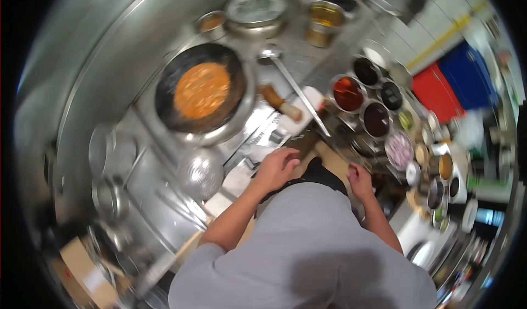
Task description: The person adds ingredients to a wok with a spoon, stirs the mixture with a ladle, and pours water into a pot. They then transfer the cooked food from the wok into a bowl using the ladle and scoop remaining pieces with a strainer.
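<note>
Ladle of silver metal (300,95) lies ahead, its long handle slanting from far left to end between the left hand (279,170) and right hand (359,180), neither clearly nearer. A round black wok (166,95) of orange stew (202,91) sits farther left. Both forearms point forward; left fingers are parted, right loosely curled, both empty.

This is a kitchen, of the restaurant sort by its look: a broad metal wall (112,45) curves along the left, and a large wok (166,107) of orange food (202,91) sits beside it, with a metal pot (255,30) at the far side. A long-handled ladle (296,85) lies to the wok's right. Further right, many containers crowd together, among them red sauce (348,95) and pale pink chopped food (399,149), with a tiled wall (431,30) at the far right.
</note>
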`<action>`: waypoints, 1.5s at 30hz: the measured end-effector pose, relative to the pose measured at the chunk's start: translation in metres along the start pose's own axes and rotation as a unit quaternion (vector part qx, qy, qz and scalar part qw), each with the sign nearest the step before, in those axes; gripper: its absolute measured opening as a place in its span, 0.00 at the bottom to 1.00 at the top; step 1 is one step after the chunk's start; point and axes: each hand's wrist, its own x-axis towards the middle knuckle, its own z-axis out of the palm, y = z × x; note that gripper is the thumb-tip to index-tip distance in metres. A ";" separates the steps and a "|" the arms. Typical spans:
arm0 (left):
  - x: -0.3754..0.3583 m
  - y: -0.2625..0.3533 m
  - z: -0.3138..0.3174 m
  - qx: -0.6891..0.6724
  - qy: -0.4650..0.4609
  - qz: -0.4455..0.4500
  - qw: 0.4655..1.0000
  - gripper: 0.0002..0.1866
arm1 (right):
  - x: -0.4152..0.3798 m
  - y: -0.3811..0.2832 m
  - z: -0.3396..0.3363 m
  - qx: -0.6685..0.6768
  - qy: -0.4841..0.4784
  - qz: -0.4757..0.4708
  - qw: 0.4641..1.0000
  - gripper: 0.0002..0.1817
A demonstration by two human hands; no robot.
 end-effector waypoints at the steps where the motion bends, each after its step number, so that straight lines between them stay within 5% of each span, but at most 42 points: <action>1: 0.005 0.001 0.004 -0.008 -0.003 0.007 1.000 0.16 | -0.007 0.006 -0.002 -0.001 0.015 0.020 1.000 0.25; 5: 0.016 0.013 0.024 -0.041 -0.029 0.015 0.999 0.15 | -0.038 0.015 -0.001 0.067 0.018 0.090 0.994 0.24; 6: 0.018 0.017 0.029 -0.040 -0.035 0.009 0.999 0.15 | -0.045 0.036 0.007 0.048 0.050 0.008 0.998 0.25; 10: 0.027 0.026 0.060 -0.016 -0.106 -0.026 0.994 0.15 | -0.081 0.070 -0.034 -0.034 0.199 0.031 0.979 0.28; 15: 0.049 0.056 0.119 -0.011 -0.176 0.030 0.984 0.11 | -0.169 0.138 -0.191 0.060 0.452 0.285 0.843 0.33; 18: 0.055 0.114 0.164 0.072 -0.218 0.059 0.972 0.10 | -0.253 0.270 -0.248 -0.114 0.577 0.284 0.757 0.37; 20: 0.059 0.138 0.201 0.065 -0.213 0.169 0.960 0.10 | -0.311 0.301 -0.284 -0.200 0.568 0.375 0.705 0.37; 21: 0.057 0.156 0.217 0.069 -0.216 0.166 0.960 0.10 | -0.330 0.302 -0.298 -0.095 0.568 0.483 0.660 0.37; 24: 0.042 0.192 0.256 0.091 -0.225 0.107 0.964 0.10 | -0.383 0.314 -0.292 -0.120 0.349 0.646 0.669 0.29; 26: 0.036 0.190 0.279 0.063 -0.232 0.157 0.958 0.11 | -0.399 0.325 -0.252 -0.200 0.331 0.574 0.722 0.23; 27: 0.029 0.195 0.287 0.059 -0.243 0.136 0.959 0.12 | -0.395 0.316 -0.236 -0.208 0.372 0.557 0.713 0.12; 32: 0.010 0.185 0.307 0.072 -0.261 0.081 0.959 0.12 | -0.368 0.220 -0.159 -0.200 0.356 0.497 0.766 0.06; 38: 0.012 0.186 0.303 0.109 -0.235 0.080 0.963 0.10 | -0.385 0.204 -0.155 -0.151 0.356 0.475 0.790 0.15; 40: 0.019 0.183 0.293 0.105 -0.226 0.117 0.961 0.09 | -0.395 0.224 -0.178 -0.146 0.523 0.393 0.742 0.22; 42: 0.022 0.169 0.286 0.095 -0.202 0.108 0.969 0.08 | -0.393 0.220 -0.221 -0.214 0.568 0.324 0.726 0.24; 45: 0.020 0.167 0.256 0.101 -0.160 0.073 0.979 0.08 | -0.351 0.206 -0.265 -0.117 0.605 0.249 0.747 0.24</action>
